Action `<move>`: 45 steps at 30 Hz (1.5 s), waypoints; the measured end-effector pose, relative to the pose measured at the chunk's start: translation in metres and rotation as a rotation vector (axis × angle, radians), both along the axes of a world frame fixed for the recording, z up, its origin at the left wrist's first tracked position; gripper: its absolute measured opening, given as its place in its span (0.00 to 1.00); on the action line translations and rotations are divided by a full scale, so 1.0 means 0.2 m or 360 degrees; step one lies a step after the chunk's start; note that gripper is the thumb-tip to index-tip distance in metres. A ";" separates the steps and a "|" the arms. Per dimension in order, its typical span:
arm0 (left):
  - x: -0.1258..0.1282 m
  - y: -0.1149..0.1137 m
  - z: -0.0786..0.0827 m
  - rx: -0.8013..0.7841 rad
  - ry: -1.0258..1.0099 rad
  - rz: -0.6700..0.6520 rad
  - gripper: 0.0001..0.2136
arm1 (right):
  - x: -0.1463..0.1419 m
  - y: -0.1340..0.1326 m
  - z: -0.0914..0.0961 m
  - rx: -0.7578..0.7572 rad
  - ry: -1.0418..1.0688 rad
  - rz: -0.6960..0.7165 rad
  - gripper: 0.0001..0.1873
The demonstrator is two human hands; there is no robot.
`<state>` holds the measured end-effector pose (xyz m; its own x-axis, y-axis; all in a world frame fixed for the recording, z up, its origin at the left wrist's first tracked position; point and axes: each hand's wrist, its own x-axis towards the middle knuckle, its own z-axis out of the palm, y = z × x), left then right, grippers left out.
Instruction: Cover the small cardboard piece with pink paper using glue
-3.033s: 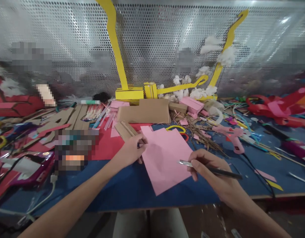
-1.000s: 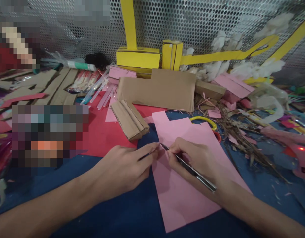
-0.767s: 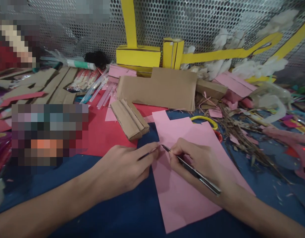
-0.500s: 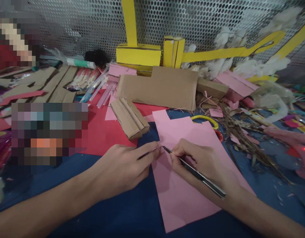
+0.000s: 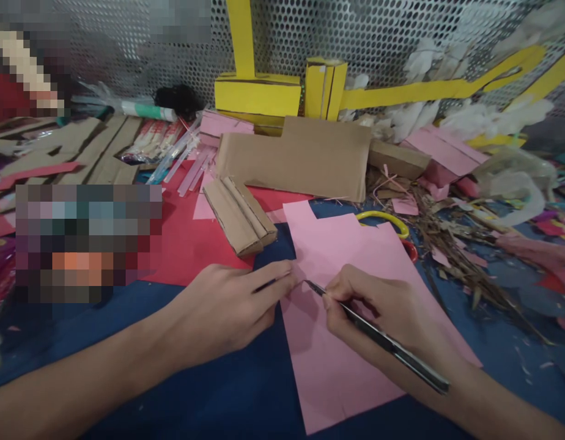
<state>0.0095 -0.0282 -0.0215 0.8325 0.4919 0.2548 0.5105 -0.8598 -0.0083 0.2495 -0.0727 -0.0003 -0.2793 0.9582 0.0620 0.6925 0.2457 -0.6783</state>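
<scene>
A pink paper sheet (image 5: 351, 256) lies on the blue table (image 5: 227, 391) in front of me. My left hand (image 5: 227, 308) rests at the sheet's left edge, fingers drawn together and pressing the paper down. My right hand (image 5: 383, 311) is closed round a thin metal craft knife (image 5: 378, 336), held like a pen. The blade tip touches the paper just right of my left fingertips.
A folded cardboard piece (image 5: 239, 214) lies on red paper (image 5: 191, 244) behind my left hand. Further back stand a brown cardboard sheet (image 5: 305, 159), yellow card shapes (image 5: 259, 95) and a perforated metal wall (image 5: 356, 30). Yellow-handled scissors (image 5: 387, 220), twigs and scraps crowd the right.
Over three seconds the view has come closer and my right hand brought the knife tip to the sheet's left edge. In the last second the tip slid slightly down toward me.
</scene>
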 end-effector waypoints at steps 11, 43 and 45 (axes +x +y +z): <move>-0.01 -0.01 0.01 0.0033 0.0069 0.0008 0.20 | 0.02 -0.03 -0.02 -0.0125 0.0105 -0.0022 0.07; 0.00 0.00 0.01 0.0029 0.0140 0.0027 0.21 | 0.04 -0.06 -0.01 -0.0204 0.0135 -0.0016 0.09; -0.01 0.00 0.02 0.0026 0.0144 0.0032 0.21 | 0.04 -0.06 -0.01 -0.0240 0.0138 -0.0001 0.08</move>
<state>0.0084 -0.0290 -0.0184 0.8423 0.5054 0.1873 0.5245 -0.8486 -0.0689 0.2577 -0.0846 -0.0028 -0.2787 0.9586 -0.0588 0.6301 0.1362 -0.7645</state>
